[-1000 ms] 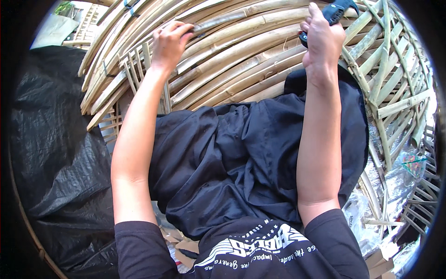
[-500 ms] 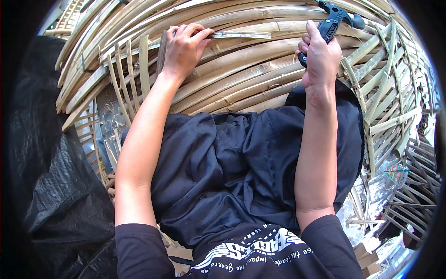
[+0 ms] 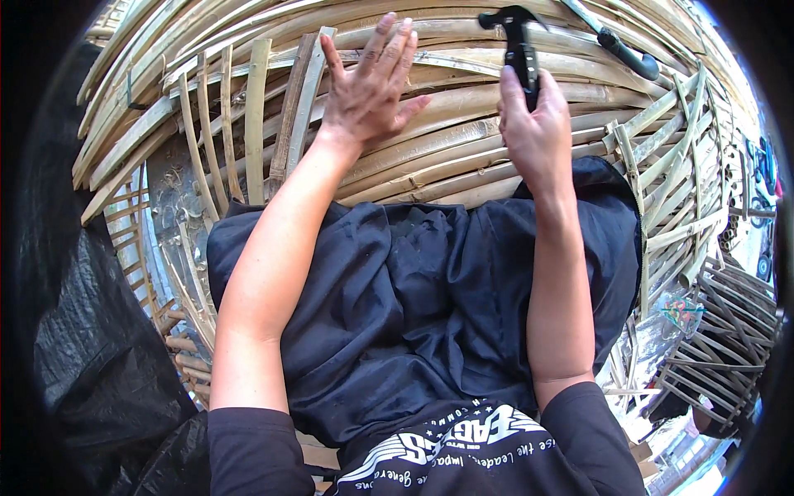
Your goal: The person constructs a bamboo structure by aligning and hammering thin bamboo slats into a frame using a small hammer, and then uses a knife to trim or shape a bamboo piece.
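Note:
My left hand [image 3: 370, 89] lies flat with fingers spread on the curved bamboo slats of a large woven bamboo frame [image 3: 463, 157] that rests across my lap. My right hand [image 3: 536, 132] grips the black handle of a hammer [image 3: 517, 41], whose head points up over the upper slats. A thin loose bamboo strip [image 3: 463, 62] runs between the two hands along the frame. A dark cloth [image 3: 413, 306] covers my lap under the frame.
A second dark-handled tool [image 3: 620, 45] lies on the slats at the upper right. Upright bamboo ribs [image 3: 240, 124] stand at the left of the frame. Black plastic sheeting [image 3: 91, 355] lies at the left. More bamboo frames [image 3: 719, 347] are stacked at the right.
My left hand has let go of the thin strip and opened flat on the slats. My right hand with the hammer has moved left, toward the middle of the frame.

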Tool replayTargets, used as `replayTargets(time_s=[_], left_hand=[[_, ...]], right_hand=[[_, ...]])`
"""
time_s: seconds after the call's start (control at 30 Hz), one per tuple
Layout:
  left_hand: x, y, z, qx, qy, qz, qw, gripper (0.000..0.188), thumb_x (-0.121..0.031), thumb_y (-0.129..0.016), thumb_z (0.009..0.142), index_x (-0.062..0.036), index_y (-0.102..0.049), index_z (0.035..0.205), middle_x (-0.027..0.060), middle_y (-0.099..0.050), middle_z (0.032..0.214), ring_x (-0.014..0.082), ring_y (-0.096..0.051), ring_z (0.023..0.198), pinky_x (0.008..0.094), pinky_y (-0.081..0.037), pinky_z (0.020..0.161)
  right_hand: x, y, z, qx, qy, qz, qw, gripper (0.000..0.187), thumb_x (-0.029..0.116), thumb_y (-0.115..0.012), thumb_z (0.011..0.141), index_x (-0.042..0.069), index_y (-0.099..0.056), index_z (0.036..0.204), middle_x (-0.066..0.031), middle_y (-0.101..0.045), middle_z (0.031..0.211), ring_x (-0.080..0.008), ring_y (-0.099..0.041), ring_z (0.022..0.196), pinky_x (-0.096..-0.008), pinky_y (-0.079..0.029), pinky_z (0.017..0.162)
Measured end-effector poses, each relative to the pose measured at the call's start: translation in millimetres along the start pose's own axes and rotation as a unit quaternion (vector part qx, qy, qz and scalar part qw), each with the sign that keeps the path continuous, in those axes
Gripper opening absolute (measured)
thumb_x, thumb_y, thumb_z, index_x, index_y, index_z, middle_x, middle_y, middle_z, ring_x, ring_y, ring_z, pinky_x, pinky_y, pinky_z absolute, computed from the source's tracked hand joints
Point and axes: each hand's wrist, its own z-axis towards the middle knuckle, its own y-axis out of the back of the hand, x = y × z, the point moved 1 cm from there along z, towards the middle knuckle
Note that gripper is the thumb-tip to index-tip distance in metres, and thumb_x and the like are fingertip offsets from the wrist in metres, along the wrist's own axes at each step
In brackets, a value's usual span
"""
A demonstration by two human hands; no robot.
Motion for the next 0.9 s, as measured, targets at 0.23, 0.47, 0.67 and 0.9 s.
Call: replayTargets(time_s=[0.23, 0.47, 0.67, 0.9], left_hand=[[-12.2, -4.8, -1.5, 0.007, 0.023, -0.048, 0.999, 0.093, -0.077, -0.043, 0.092, -0.0135, -0.034, 0.160, 0.0050, -0.038, 0.163, 0.0221, -0.030, 0.153, 0.0822, 0.012, 0.110], [-13.1, -20.7, -4.5, -0.066, 0.037, -0.191, 0.979, 0.100, -0.080, -0.045, 0.089, -0.0147, -0.027, 0.162, 0.0032, -0.027, 0.167, 0.0233, -0.022, 0.156, 0.0800, 0.010, 0.112], [-13.5, -19.1, -3.5, -0.056, 0.039, -0.178, 0.982, 0.107, -0.081, -0.049, 0.085, -0.0106, -0.024, 0.162, 0.0048, -0.025, 0.168, 0.0237, -0.022, 0.156, 0.0756, 0.005, 0.117], [-12.6, -17.8, -4.3, -0.113, 0.053, -0.184, 0.975, 0.120, -0.085, -0.052, 0.080, -0.0003, -0.023, 0.160, 0.0177, -0.026, 0.166, 0.0302, -0.026, 0.154, 0.0586, -0.007, 0.125]], right_hand=[[6.1, -20.5, -12.3, 0.020, 0.004, -0.060, 0.998, 0.030, 0.027, -0.068, 0.100, -0.002, -0.063, 0.101, -0.0168, -0.068, 0.073, -0.0215, -0.066, 0.065, -0.0384, -0.051, 0.063], [9.8, -21.5, -13.8, 0.029, 0.012, -0.125, 0.992, 0.029, 0.026, -0.065, 0.101, -0.003, -0.060, 0.101, -0.0224, -0.067, 0.072, -0.0367, -0.068, 0.066, -0.0448, -0.050, 0.061], [5.3, -34.7, -22.2, 0.033, 0.084, -0.162, 0.983, 0.025, 0.022, -0.061, 0.103, -0.001, -0.052, 0.109, -0.0297, -0.065, 0.075, -0.0519, -0.065, 0.076, -0.0551, -0.047, 0.062], [-10.0, -42.8, -24.4, 0.042, 0.094, -0.179, 0.978, 0.024, 0.021, -0.062, 0.102, 0.000, -0.050, 0.106, -0.0303, -0.064, 0.073, -0.0529, -0.064, 0.074, -0.0572, -0.046, 0.061]])
